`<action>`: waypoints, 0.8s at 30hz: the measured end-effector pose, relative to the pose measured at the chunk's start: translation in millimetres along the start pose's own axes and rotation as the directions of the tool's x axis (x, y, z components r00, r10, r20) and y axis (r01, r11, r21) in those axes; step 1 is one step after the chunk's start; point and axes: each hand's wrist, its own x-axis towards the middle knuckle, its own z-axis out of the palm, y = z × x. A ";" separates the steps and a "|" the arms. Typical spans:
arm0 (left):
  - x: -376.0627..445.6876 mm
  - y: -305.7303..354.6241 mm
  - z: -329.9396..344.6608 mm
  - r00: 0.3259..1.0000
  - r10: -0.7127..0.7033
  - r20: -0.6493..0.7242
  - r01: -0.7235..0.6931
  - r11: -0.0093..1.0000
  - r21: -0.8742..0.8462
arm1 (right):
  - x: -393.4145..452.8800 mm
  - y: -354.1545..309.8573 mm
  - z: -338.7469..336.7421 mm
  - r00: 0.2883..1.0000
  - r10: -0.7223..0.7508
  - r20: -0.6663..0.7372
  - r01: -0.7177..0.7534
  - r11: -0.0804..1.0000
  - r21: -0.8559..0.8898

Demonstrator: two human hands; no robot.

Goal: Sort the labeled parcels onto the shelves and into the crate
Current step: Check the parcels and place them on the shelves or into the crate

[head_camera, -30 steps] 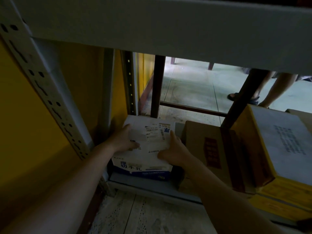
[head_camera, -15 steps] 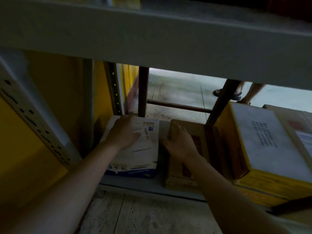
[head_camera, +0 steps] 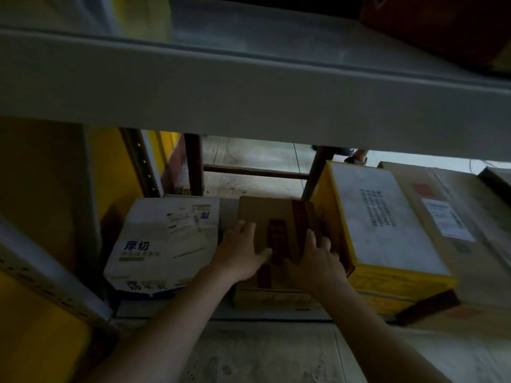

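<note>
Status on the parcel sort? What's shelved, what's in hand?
Shelved: white parcel, yellow box, tan carton on the bottom shelf. In hand: left hand and right hand lie on the brown box between them. Crate not visible; remainder unknown.

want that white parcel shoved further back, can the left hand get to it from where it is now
Probably yes. The left hand rests on the brown box right beside the white parcel, whose top is bare, with open space under the upper shelf. Nothing stands between them.
</note>
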 end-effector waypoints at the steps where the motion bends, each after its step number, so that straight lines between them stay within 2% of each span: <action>1: -0.1 0.2 4.6 0.998 -0.030 0.053 0.028 0.999 0.046 | 0.0 1.3 2.6 1.000 0.003 0.016 -0.003 1.000 -0.016; 5: -4.1 -4.3 20.3 0.970 -0.110 0.217 0.068 0.979 0.194 | -2.0 4.2 13.9 0.996 0.030 0.087 -0.026 0.998 -0.052; 12: -8.8 -13.9 25.2 0.961 -0.143 0.238 0.078 0.962 0.263 | -5.7 7.0 14.3 0.991 0.084 0.107 -0.075 0.994 -0.083; 15: -11.1 -4.8 24.2 0.953 -0.165 0.254 0.086 0.951 0.297 | -5.9 7.8 13.7 0.987 0.136 0.080 -0.135 0.991 -0.020; 18: -14.7 3.7 25.6 0.937 -0.195 0.291 0.120 0.959 0.255 | -11.3 4.0 12.4 0.982 0.189 0.021 -0.190 0.980 0.064; 21: -15.2 5.2 26.5 0.937 -0.231 0.264 0.191 0.967 0.170 | -24.6 0.6 8.6 0.985 0.161 -0.065 -0.159 0.986 0.041; 24: -12.9 1.2 21.8 0.934 -0.259 0.246 0.246 0.966 0.084 | -34.3 -2.1 -1.7 0.978 0.131 -0.159 -0.115 0.987 0.109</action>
